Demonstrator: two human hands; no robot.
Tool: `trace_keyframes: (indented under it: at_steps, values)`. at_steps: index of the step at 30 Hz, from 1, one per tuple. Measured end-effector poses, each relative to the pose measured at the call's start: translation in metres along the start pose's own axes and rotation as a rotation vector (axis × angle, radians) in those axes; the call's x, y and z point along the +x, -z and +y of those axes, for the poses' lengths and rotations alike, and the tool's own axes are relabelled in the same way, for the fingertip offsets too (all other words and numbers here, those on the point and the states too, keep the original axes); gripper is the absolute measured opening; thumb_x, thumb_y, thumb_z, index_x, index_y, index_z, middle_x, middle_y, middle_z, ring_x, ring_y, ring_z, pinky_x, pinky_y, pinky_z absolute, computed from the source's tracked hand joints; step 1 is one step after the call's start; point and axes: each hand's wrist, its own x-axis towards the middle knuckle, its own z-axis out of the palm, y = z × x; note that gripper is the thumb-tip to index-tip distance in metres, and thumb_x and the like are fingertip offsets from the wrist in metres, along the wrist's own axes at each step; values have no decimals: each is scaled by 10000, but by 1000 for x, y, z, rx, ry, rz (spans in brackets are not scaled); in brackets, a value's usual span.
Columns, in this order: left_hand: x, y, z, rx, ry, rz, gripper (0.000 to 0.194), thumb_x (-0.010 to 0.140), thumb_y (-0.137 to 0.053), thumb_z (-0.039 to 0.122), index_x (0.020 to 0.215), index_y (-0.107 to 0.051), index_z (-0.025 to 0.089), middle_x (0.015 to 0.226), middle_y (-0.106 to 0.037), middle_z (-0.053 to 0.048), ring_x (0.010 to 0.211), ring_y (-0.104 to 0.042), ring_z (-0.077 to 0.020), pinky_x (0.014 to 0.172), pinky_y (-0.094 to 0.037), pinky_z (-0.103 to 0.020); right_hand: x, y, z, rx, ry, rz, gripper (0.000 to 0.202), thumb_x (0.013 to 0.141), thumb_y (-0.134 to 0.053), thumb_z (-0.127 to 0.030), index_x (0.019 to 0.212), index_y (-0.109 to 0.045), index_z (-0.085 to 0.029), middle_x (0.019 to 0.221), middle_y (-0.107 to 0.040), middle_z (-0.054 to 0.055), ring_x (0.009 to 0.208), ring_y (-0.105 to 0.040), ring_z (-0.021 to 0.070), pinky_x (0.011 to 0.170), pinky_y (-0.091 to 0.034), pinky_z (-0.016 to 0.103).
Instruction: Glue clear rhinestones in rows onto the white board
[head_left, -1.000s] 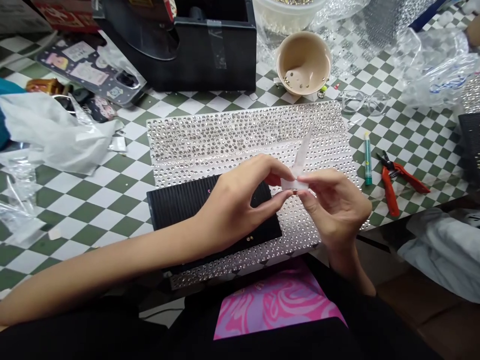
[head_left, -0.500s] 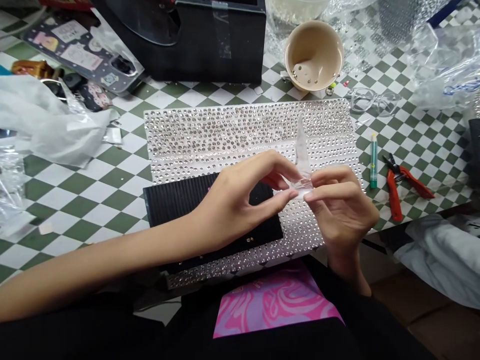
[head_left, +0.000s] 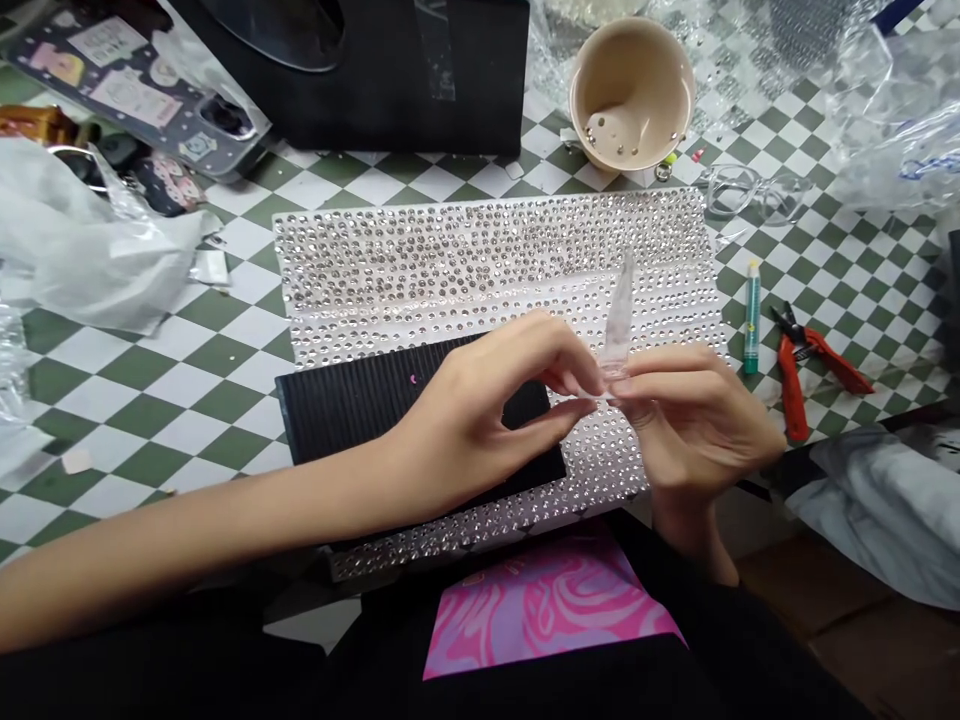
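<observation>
My left hand (head_left: 480, 410) and my right hand (head_left: 694, 415) meet above a large sheet covered in rhinestones (head_left: 450, 265). Both pinch a small clear plastic strip (head_left: 619, 318) that stands upright between the fingertips. Under my left wrist lies a black ribbed pad (head_left: 352, 405) on the rhinestone sheet.
A beige cup (head_left: 631, 90) with a few loose stones stands behind the sheet. A green pen (head_left: 752, 316) and red pliers (head_left: 796, 365) lie at the right. A black box (head_left: 390, 70), phone cases (head_left: 127, 85) and crumpled plastic (head_left: 97, 250) sit at the back and left on the checked table.
The clear strip has turned more upright between my fingers. Both hands stay over the same spot of the sheet; the view has tilted slightly downward.
</observation>
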Motion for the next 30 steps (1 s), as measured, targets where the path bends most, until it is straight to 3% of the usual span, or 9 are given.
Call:
trace_keyframes:
  at_steps: [4,8,11,14,17,21,30]
  values:
    - [1,-2,-2,-130,55,70,121,825,-596,74,826,-564,191,826,-619,7,771,-610,-90,706,-575,-229,-1,-7,0,52,-36,19,251,754,-646,-41,909,-680,-235,803,-674,-9,763,-650,149,653,-528,330]
    - [2,-3,-1,-228,147,103,137,803,-601,62,791,-532,180,784,-593,10,726,-600,-87,675,-568,-216,-3,-13,2,144,-2,53,397,733,-682,-51,1059,-634,-272,848,-653,-17,780,-633,147,655,-550,332]
    - [3,-3,1,-244,180,124,150,816,-613,98,795,-499,194,778,-566,15,699,-584,-85,632,-561,-207,-5,-13,1,187,-93,61,425,743,-708,-116,1116,-605,-291,903,-637,-11,786,-625,138,667,-581,312]
    - [3,-3,4,-235,182,161,167,833,-612,112,830,-478,211,803,-544,28,706,-570,-75,639,-560,-197,-4,-10,-2,179,-282,-6,334,752,-728,-194,1057,-619,-278,916,-633,-17,761,-625,107,656,-593,248]
    - [3,-3,5,-235,174,166,152,831,-606,92,861,-501,197,818,-559,32,733,-579,-69,677,-558,-183,-2,-7,-3,240,-364,-75,187,779,-707,-217,951,-635,-211,852,-631,-9,723,-622,100,630,-583,236]
    - [3,-4,3,-274,184,166,143,809,-646,108,883,-539,167,818,-593,14,753,-609,-87,676,-564,-195,2,-8,-5,277,-388,-122,96,796,-679,-187,879,-632,-202,776,-613,-12,650,-587,95,547,-531,241]
    - [4,-5,0,-346,296,59,72,826,-623,150,790,-562,160,763,-603,13,704,-595,-96,649,-544,-216,-3,-16,-5,260,-366,-35,121,785,-673,-206,728,-567,-218,671,-497,-11,622,-483,103,441,-349,256]
